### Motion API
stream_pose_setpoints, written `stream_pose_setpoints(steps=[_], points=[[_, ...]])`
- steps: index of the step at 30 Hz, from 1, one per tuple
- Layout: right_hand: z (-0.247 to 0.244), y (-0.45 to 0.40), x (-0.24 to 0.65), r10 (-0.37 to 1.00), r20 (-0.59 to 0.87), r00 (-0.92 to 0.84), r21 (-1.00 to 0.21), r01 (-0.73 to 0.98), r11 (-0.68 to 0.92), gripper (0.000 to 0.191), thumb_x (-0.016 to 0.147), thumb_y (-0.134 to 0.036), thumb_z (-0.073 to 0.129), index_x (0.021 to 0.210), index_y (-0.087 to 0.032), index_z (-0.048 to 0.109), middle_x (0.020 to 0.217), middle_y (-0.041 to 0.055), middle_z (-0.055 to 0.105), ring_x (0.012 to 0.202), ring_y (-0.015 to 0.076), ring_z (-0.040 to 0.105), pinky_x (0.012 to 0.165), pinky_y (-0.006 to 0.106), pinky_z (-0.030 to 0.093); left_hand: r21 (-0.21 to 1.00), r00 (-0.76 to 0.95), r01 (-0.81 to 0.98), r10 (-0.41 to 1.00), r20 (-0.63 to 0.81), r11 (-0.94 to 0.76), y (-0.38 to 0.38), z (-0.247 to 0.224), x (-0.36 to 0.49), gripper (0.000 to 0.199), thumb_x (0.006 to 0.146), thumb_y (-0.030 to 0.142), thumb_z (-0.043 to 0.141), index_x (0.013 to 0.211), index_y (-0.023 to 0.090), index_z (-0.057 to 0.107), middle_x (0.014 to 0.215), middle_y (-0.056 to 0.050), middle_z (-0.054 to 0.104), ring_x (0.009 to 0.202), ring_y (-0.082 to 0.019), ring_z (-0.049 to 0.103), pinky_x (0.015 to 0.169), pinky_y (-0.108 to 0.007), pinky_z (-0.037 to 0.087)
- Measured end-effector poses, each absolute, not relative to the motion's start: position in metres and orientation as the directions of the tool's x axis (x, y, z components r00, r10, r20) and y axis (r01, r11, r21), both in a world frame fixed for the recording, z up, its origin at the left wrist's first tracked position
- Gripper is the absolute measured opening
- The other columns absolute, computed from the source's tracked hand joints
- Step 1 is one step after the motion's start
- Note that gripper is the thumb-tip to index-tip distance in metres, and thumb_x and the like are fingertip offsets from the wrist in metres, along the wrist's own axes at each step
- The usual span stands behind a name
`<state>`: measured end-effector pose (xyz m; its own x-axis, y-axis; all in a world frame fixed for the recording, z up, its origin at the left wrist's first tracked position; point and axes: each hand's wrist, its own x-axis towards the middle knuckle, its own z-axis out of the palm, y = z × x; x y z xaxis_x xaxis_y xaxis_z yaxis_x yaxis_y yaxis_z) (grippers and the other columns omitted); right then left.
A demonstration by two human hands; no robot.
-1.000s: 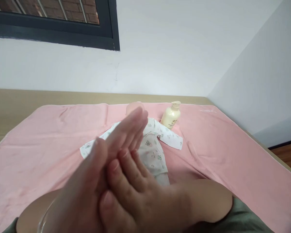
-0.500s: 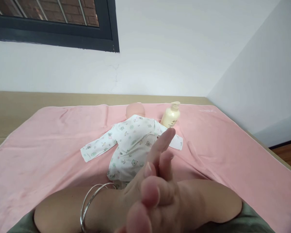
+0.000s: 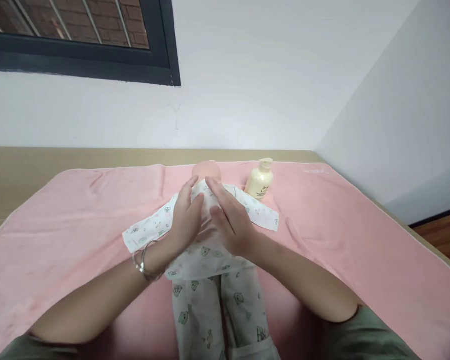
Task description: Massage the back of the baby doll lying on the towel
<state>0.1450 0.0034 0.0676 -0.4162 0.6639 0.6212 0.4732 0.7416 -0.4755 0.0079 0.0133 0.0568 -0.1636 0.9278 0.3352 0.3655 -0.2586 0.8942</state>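
Note:
A baby doll lies stretched out on a pink sheet, its smooth bald head [image 3: 206, 171] at the far end. It wears a white printed top [image 3: 200, 262] with sleeves spread to both sides, and matching trousers [image 3: 198, 310]. My left hand [image 3: 187, 220], with silver bangles [image 3: 144, 262] at the wrist, rests at the upper left of the top, thumb apart. Across from it, my right hand [image 3: 234, 222] lies at the upper right, fingers stretched toward the head. Both hands are open and hold nothing. The doll's face is not visible.
A cream pump bottle [image 3: 260, 180] stands beyond the right sleeve. The pink sheet [image 3: 341, 225] covers a wooden surface [image 3: 22, 185] that meets the white wall [image 3: 243, 75]. A dark-framed window [image 3: 157, 30] is at upper left.
My hands were pressed together close to the camera. They have parted and moved forward and down to the doll's upper body, and its trousers now show.

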Motion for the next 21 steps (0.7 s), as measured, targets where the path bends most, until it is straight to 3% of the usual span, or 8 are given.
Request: stream_pose_setpoints(steps=[1, 4, 9, 15, 21], points=[[0.059, 0.009, 0.143, 0.699, 0.600, -0.390, -0.508, 0.488, 0.709, 0.054, 0.106, -0.035, 0.029, 0.156, -0.016, 0.033, 0.157, 0.0125, 0.047, 0.148, 0.0227, 0.042, 0.121, 0.046, 0.041, 0.906, -0.217, 0.374, 0.931, 0.292, -0.197, 0.026, 0.049, 0.005, 0.047, 0.090, 0.023, 0.047, 0.136, 0.019, 0.056, 0.147, -0.012, 0.056, 0.139, -0.030, 0.050, 0.118, -0.050, 0.042], [0.036, 0.022, 0.137, 0.763, 0.532, -0.368, -0.528, 0.560, 0.639, 0.048, 0.102, -0.024, 0.034, 0.147, -0.019, 0.049, 0.149, 0.0099, 0.058, 0.141, 0.0211, 0.052, 0.119, 0.044, 0.044, 0.853, -0.235, 0.477, 0.905, 0.354, -0.210, 0.051, 0.025, -0.003, 0.044, 0.088, 0.019, 0.044, 0.129, 0.016, 0.060, 0.136, -0.014, 0.063, 0.132, -0.029, 0.055, 0.116, -0.051, 0.043], [0.015, 0.039, 0.135, 0.728, 0.518, -0.448, -0.444, 0.587, 0.677, 0.045, 0.098, -0.016, 0.036, 0.136, -0.015, 0.061, 0.143, 0.0117, 0.062, 0.143, 0.0218, 0.049, 0.120, 0.045, 0.043, 0.748, -0.156, 0.600, 0.875, 0.457, -0.284, 0.057, 0.003, -0.005, 0.040, 0.090, 0.019, 0.036, 0.118, 0.013, 0.064, 0.119, -0.015, 0.069, 0.117, -0.027, 0.062, 0.112, -0.051, 0.045], [0.019, 0.064, 0.146, 0.759, 0.400, -0.515, -0.398, 0.648, 0.649, 0.048, 0.099, -0.022, 0.039, 0.142, -0.009, 0.055, 0.153, 0.0151, 0.052, 0.151, 0.0256, 0.037, 0.126, 0.051, 0.029, 0.749, -0.153, 0.599, 0.878, 0.453, -0.282, 0.055, 0.001, -0.005, 0.041, 0.090, 0.021, 0.036, 0.120, 0.014, 0.063, 0.125, -0.015, 0.067, 0.120, -0.028, 0.060, 0.113, -0.050, 0.045], [0.030, 0.072, 0.153, 0.851, 0.295, -0.435, -0.337, 0.786, 0.518, 0.058, 0.100, -0.035, 0.041, 0.148, -0.003, 0.045, 0.156, 0.0230, 0.045, 0.149, 0.0341, 0.039, 0.121, 0.056, 0.036, 0.762, -0.154, 0.589, 0.888, 0.433, -0.269, 0.055, -0.001, -0.006, 0.041, 0.088, 0.024, 0.037, 0.119, 0.018, 0.064, 0.123, -0.012, 0.068, 0.120, -0.027, 0.060, 0.112, -0.049, 0.045]])
